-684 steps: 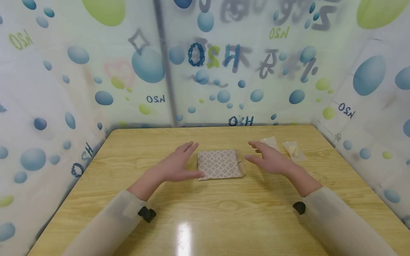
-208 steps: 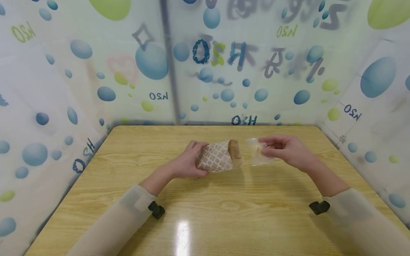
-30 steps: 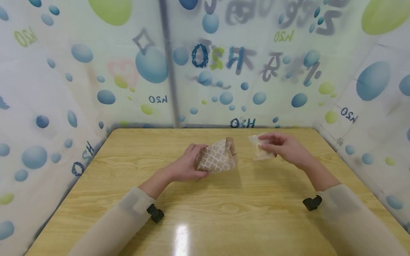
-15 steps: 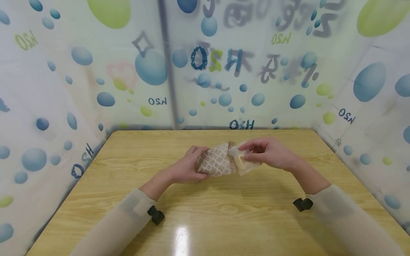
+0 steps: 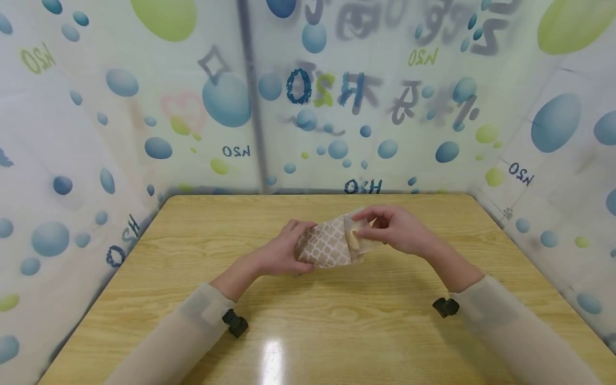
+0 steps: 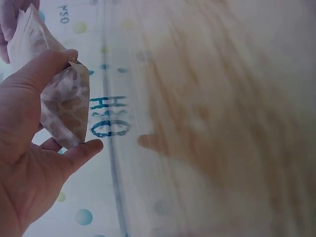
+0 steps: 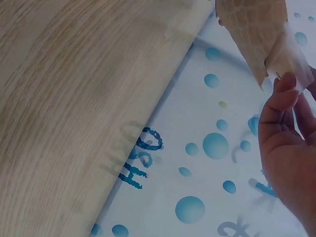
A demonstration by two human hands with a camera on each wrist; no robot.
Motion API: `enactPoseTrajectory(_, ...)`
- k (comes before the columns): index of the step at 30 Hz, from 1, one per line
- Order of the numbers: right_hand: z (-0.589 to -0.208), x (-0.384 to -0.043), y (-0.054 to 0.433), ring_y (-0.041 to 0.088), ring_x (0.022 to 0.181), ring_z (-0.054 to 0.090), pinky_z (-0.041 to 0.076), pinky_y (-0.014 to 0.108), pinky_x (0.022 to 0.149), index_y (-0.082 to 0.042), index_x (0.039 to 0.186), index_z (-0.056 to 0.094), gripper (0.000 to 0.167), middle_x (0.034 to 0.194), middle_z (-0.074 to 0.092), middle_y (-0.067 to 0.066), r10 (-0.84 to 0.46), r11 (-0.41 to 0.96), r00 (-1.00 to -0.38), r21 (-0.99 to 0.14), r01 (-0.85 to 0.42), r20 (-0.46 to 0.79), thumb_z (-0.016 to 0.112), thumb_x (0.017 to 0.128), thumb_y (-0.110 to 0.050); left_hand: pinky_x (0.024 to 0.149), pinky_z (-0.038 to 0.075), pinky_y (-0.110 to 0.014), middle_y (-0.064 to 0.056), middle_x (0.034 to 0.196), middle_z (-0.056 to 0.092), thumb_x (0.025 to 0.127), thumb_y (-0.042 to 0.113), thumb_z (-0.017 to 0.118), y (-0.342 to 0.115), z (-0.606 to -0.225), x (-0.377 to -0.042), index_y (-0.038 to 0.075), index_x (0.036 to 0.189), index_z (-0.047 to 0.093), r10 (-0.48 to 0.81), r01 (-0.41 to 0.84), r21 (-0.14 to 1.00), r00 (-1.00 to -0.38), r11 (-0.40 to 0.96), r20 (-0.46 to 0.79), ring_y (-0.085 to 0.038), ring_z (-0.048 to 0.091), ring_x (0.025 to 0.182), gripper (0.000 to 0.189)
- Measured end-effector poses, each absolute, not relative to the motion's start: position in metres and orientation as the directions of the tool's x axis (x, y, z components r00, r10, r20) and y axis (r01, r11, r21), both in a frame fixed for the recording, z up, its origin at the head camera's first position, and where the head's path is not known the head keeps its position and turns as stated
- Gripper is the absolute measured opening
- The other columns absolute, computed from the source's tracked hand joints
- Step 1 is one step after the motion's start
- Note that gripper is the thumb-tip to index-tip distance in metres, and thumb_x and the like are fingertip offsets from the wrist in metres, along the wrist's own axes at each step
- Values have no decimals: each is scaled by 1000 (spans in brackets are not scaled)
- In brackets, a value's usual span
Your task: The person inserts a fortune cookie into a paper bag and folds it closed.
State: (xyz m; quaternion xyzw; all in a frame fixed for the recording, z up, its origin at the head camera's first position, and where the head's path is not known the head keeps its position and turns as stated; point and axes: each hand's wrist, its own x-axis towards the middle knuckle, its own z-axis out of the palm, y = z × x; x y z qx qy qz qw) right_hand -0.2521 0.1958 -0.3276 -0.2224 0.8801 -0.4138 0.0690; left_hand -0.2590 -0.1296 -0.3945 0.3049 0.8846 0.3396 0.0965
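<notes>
My left hand [image 5: 284, 251] grips the closed end of a brown paper bag [image 5: 326, 243] with a white lattice pattern, thumb on one edge and fingers on the other. The bag bulges and its mouth faces right. In the left wrist view the thumb and fingers squeeze the patterned bag [image 6: 66, 103] from both edges. My right hand [image 5: 401, 230] pinches a small clear plastic packet [image 5: 355, 239] holding something pale yellow. Its leading edge lies inside the bag's mouth. The right wrist view has the packet [image 7: 291, 61] between thumb and fingers, partly within the bag.
A light wood-grain table [image 5: 308, 321] lies below both hands. White curtains [image 5: 308, 133] printed with blue and green spots stand at its back and sides. A black wrist camera [image 5: 235, 323] sits on the left cuff and another black wrist camera [image 5: 445, 307] on the right.
My right hand has carried the packet left from beside the bag into its mouth. Much earlier the bag lay flat and two packets lay at the right; none lies on the table now.
</notes>
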Motion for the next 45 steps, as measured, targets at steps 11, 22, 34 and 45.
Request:
enactPoseTrajectory(11, -326, -250, 194, 18, 75, 57, 51, 29, 62, -11, 138, 75, 34, 111, 73, 12, -437, 501, -897, -812, -298, 60, 75, 106, -23, 124, 42, -61, -20, 160, 37, 92, 28, 89, -130, -395, -260, 12, 169, 29, 598, 477, 659, -800, 582, 51, -35, 44, 146, 99)
enactPoseTrajectory(22, -334, -250, 183, 15, 75, 57, 49, 25, 63, -11, 131, 79, 29, 113, 78, 10, -447, 519, -887, -772, -366, 120, 79, 103, -18, 123, 43, -60, -21, 160, 37, 92, 28, 89, -130, -396, -259, 11, 168, 29, 592, 471, 660, -804, 585, 50, -36, 45, 146, 98)
enactPoseTrajectory(34, -337, -247, 191, 18, 79, 62, 52, 28, 66, -14, 140, 74, 38, 116, 76, 12, -416, 529, -896, -760, -378, 156, 79, 103, -23, 122, 44, -59, -21, 158, 39, 91, 26, 90, -132, -394, -259, 9, 167, 33, 579, 482, 664, -811, 573, 89, -35, 47, 142, 96)
enactPoseTrajectory(45, -338, -246, 184, 18, 82, 66, 53, 29, 67, -11, 136, 77, 32, 119, 80, 13, -382, 498, -916, -807, -318, 125, 77, 105, -21, 123, 44, -60, -19, 158, 38, 89, 26, 91, -130, -397, -259, 11, 166, 33, 578, 467, 682, -812, 563, 78, -35, 46, 143, 98)
